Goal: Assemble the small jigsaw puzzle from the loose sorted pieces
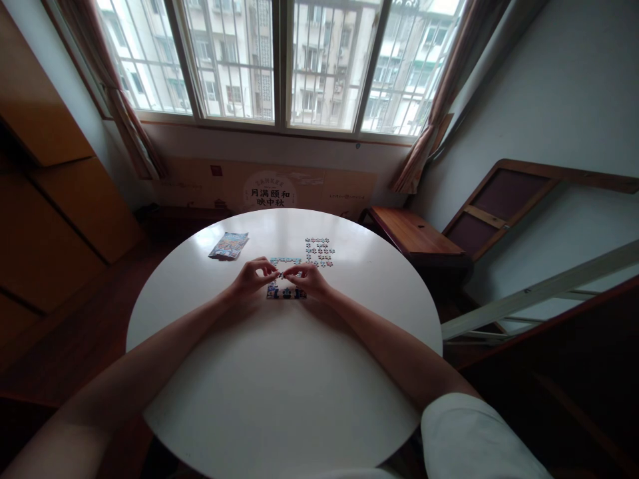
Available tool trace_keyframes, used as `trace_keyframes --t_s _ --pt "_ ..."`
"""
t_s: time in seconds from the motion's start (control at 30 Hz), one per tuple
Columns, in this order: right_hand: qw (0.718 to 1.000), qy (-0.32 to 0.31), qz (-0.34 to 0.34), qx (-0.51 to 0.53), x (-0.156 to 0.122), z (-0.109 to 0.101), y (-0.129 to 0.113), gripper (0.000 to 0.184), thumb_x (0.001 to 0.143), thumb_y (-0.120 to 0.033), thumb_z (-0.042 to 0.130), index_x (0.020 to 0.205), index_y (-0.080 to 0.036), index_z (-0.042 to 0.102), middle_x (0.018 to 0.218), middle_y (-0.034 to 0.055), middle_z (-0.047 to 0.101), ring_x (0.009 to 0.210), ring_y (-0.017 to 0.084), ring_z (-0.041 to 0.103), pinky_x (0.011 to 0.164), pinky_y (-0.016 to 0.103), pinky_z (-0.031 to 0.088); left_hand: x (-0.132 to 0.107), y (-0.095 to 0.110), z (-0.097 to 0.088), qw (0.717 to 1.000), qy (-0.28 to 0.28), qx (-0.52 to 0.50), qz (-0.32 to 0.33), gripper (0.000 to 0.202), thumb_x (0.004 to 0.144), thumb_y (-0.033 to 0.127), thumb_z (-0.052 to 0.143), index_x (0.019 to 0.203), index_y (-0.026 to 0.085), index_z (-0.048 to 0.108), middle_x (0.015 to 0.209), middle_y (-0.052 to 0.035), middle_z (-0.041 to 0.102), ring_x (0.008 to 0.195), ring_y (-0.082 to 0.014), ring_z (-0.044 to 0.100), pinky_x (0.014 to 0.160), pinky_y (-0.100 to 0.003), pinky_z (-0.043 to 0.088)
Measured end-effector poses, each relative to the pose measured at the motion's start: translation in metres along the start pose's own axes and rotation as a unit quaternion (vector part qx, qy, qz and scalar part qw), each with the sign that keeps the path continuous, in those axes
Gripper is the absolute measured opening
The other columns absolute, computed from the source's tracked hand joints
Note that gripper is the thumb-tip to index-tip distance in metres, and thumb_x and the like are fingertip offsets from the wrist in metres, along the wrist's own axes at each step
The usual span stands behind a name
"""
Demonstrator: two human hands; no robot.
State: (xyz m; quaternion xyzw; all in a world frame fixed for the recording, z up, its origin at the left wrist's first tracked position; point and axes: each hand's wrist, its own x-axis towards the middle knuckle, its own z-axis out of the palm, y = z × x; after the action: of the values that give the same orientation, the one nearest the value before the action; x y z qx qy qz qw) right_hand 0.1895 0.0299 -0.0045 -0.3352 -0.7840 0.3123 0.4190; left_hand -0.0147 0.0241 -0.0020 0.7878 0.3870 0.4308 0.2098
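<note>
A partly joined jigsaw puzzle (pixel 286 293) lies on the white round table (pixel 279 372), its border forming a frame with a gap in the middle. Over that gap my left hand (pixel 254 274) and my right hand (pixel 307 277) meet, fingertips pinched together around a small puzzle piece (pixel 281 275). The piece is mostly covered by the fingers, and both hands seem to touch it. Just beyond my right hand, several loose puzzle pieces (pixel 319 251) are spread in rough rows. Parts of the puzzle's sides are hidden behind my hands.
A colourful printed packet (pixel 229 245) lies at the table's far left. Behind the table stands a long printed cardboard panel (pixel 200 183) under the window. A wooden bench (pixel 414 229) is at the right, near a leaning wooden frame (pixel 499 199).
</note>
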Motion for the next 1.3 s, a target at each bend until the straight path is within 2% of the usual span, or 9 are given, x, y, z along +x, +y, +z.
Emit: trace_keyframes --t_s 0.17,0.3,0.37,0.43,0.57,0.67,0.87,1.17,1.3 --pt "1.0 -0.005 0.016 0.005 0.0 -0.001 -0.001 0.012 0.073 -0.02 0.064 0.079 -0.016 0.073 0.078 0.0036 0.072 0.07 0.014 0.063 0.061 0.022 0.044 0.002 -0.001 -0.002 0.999 0.042 0.021 -0.021 0.022 0.08 0.034 0.062 0.069 0.015 0.067 0.069 -0.0027 0.061 0.064 -0.0127 0.056 0.06 -0.024 0.045" --pt "1.0 -0.012 0.008 0.018 -0.001 -0.001 -0.002 0.01 0.072 -0.021 0.065 0.077 -0.015 0.072 0.076 0.0035 0.071 0.069 0.014 0.063 0.062 0.023 0.044 0.0 -0.008 0.002 1.0 -0.001 -0.018 -0.006 0.02 0.078 0.031 0.064 0.09 0.017 0.07 0.082 -0.004 0.059 0.067 -0.0117 0.057 0.058 -0.023 0.047" --pt "1.0 -0.009 0.006 0.029 0.0 0.0 -0.001 0.009 0.072 -0.021 0.065 0.076 -0.015 0.071 0.075 0.0036 0.071 0.069 0.014 0.062 0.062 0.023 0.044 -0.001 -0.009 0.003 0.999 -0.035 -0.034 0.017 0.025 0.078 0.028 0.064 0.1 0.019 0.069 0.09 -0.0048 0.057 0.072 -0.0116 0.057 0.061 -0.023 0.049" --pt "0.999 -0.001 0.005 0.039 0.0 0.0 0.0 0.009 0.071 -0.021 0.066 0.076 -0.015 0.07 0.075 0.0037 0.07 0.07 0.014 0.062 0.062 0.023 0.044 -0.002 -0.009 0.004 0.997 -0.057 -0.038 0.035 0.026 0.078 0.025 0.063 0.103 0.02 0.069 0.093 -0.0051 0.055 0.078 -0.0125 0.058 0.065 -0.024 0.05" --pt "0.998 0.006 0.014 0.061 0.001 0.001 0.005 0.011 0.069 -0.022 0.068 0.077 -0.014 0.066 0.076 0.0036 0.068 0.069 0.013 0.061 0.061 0.023 0.044 -0.003 -0.008 0.004 0.997 -0.055 -0.033 0.043 0.02 0.078 0.024 0.064 0.097 0.019 0.071 0.092 -0.0055 0.055 0.084 -0.0145 0.058 0.068 -0.024 0.051" --pt "0.997 0.009 0.029 0.075 0.002 0.001 0.007 0.014 0.068 -0.024 0.069 0.078 -0.014 0.065 0.077 0.0039 0.067 0.07 0.014 0.062 0.06 0.023 0.045 -0.003 -0.007 0.003 0.997 -0.048 -0.03 0.047 0.018 0.078 0.025 0.065 0.093 0.019 0.071 0.091 -0.0048 0.055 0.082 -0.0138 0.057 0.069 -0.025 0.051" --pt "0.996 0.01 0.029 0.082 0.001 0.001 0.005 0.014 0.069 -0.023 0.068 0.08 -0.015 0.064 0.077 0.0041 0.068 0.071 0.014 0.064 0.062 0.024 0.047 -0.002 0.0 0.002 0.997 -0.041 -0.022 0.063 0.029 0.08 0.022 0.063 0.109 0.02 0.067 0.086 -0.0028 0.058 0.075 -0.0114 0.058 0.073 -0.026 0.05" --pt "0.992 0.058 0.043 0.105 0.004 -0.002 0.009 0.019 0.067 -0.028 0.071 0.078 -0.015 0.064 0.077 0.0048 0.068 0.07 0.015 0.064 0.061 0.025 0.049 -0.002 -0.003 0.005 0.996 -0.042 -0.027 0.074 0.015 0.08 0.024 0.064 0.092 0.018 0.071 0.085 -0.0039 0.059 0.076 -0.013 0.059 0.069 -0.026 0.05" --pt "0.993 0.06 0.038 0.089 0.005 0.0 0.007 0.014 0.068 -0.026 0.07 0.075 -0.015 0.067 0.074 0.0043 0.069 0.068 0.014 0.064 0.062 0.025 0.049 -0.001 -0.003 0.004 0.997 -0.047 -0.028 0.053 0.018 0.082 0.029 0.061 0.091 0.016 0.07 0.085 -0.0052 0.059 0.076 -0.0138 0.059 0.069 -0.027 0.05"
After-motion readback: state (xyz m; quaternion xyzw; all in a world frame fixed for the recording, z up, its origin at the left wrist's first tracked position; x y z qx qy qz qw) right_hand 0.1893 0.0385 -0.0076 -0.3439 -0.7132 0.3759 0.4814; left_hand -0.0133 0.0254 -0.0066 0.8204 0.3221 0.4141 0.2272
